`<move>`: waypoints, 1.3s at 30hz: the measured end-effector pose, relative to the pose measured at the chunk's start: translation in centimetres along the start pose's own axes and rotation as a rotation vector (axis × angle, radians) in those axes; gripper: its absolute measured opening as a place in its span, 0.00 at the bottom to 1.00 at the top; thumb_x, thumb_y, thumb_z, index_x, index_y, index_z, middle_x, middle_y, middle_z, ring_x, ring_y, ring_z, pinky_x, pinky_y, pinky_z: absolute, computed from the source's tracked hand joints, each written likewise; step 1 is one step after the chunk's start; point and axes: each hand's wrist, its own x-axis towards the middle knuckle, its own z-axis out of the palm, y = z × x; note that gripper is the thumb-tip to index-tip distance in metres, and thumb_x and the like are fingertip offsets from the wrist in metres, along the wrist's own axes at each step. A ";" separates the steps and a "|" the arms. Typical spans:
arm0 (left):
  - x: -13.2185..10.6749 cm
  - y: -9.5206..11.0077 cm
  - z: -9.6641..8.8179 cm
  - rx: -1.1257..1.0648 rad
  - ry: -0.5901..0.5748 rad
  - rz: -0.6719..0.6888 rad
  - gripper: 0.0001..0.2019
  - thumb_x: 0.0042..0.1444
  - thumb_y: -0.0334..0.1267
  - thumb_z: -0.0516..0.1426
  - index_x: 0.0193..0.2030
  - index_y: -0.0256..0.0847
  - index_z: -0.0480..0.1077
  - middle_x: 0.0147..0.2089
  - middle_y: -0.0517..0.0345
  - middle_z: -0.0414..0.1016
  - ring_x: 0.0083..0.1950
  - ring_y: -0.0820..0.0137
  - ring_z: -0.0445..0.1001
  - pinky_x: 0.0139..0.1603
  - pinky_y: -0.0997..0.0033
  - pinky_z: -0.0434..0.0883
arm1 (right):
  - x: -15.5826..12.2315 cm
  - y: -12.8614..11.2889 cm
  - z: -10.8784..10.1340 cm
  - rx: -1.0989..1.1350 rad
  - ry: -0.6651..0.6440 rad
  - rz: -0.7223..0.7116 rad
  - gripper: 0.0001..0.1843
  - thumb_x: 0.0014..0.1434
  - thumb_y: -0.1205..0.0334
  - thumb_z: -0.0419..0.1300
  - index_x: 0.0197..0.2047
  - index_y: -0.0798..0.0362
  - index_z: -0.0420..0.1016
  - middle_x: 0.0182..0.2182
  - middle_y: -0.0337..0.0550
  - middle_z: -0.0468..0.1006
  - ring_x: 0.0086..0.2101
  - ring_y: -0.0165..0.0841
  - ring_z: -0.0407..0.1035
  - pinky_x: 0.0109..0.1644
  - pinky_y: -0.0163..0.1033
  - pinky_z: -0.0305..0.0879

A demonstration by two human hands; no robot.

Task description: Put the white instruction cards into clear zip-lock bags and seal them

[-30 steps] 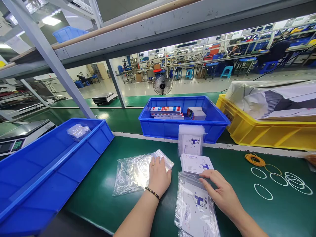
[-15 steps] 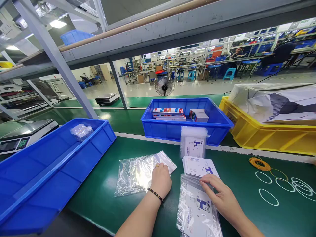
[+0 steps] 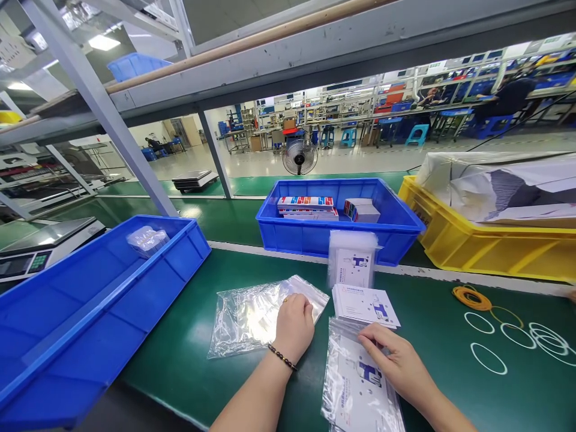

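Observation:
My left hand (image 3: 294, 324) is closed, fingertips down, on the top of a pile of clear plastic bags (image 3: 243, 318) lying flat on the green bench. My right hand (image 3: 396, 357) pinches the upper edge of a clear bag (image 3: 330, 384) with a printed white booklet (image 3: 360, 378) inside. Just beyond that bag lies a small stack of white booklets (image 3: 364, 302) with a blue picture. Behind it, more bagged booklets (image 3: 353, 264) lean against the blue bin. The fingertips of my left hand are partly hidden.
A blue bin (image 3: 337, 228) with printed boxes stands ahead, a yellow crate (image 3: 499, 246) at right. A long blue bin (image 3: 148, 312) and a scale (image 3: 49, 240) stand at left. Yellow bands (image 3: 470, 298) and white rings (image 3: 488, 359) lie on the right; a shelf beam crosses above.
My left hand has shifted slightly up, and the upper bag's edge has slid to the right. My right hand has moved slightly left along the bag's top edge.

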 end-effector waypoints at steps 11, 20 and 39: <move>-2.0 1.8 1.7 -0.047 -0.210 0.640 0.05 0.49 0.30 0.49 0.26 0.38 0.64 0.27 0.53 0.68 0.31 0.67 0.66 0.30 0.70 0.63 | -0.2 -0.7 1.5 0.303 -0.216 0.246 0.30 0.57 0.42 0.43 0.47 0.56 0.73 0.17 0.38 0.73 0.15 0.31 0.65 0.21 0.37 0.66; -2.0 2.4 1.6 -0.517 -0.425 0.032 0.14 0.55 0.40 0.48 0.23 0.37 0.67 0.22 0.61 0.66 0.25 0.74 0.64 0.29 0.76 0.62 | -0.7 1.2 2.2 -0.168 -0.075 -0.152 0.24 0.58 0.65 0.42 0.54 0.53 0.68 0.43 0.49 0.78 0.43 0.39 0.73 0.42 0.42 0.71; -2.9 3.3 1.9 -0.502 -0.430 0.077 0.16 0.49 0.34 0.50 0.14 0.39 0.51 0.15 0.67 0.50 0.21 0.77 0.52 0.23 0.74 0.50 | -0.4 -0.9 2.1 -0.335 0.193 -0.193 0.19 0.60 0.60 0.43 0.17 0.49 0.53 0.13 0.35 0.63 0.15 0.28 0.60 0.18 0.32 0.56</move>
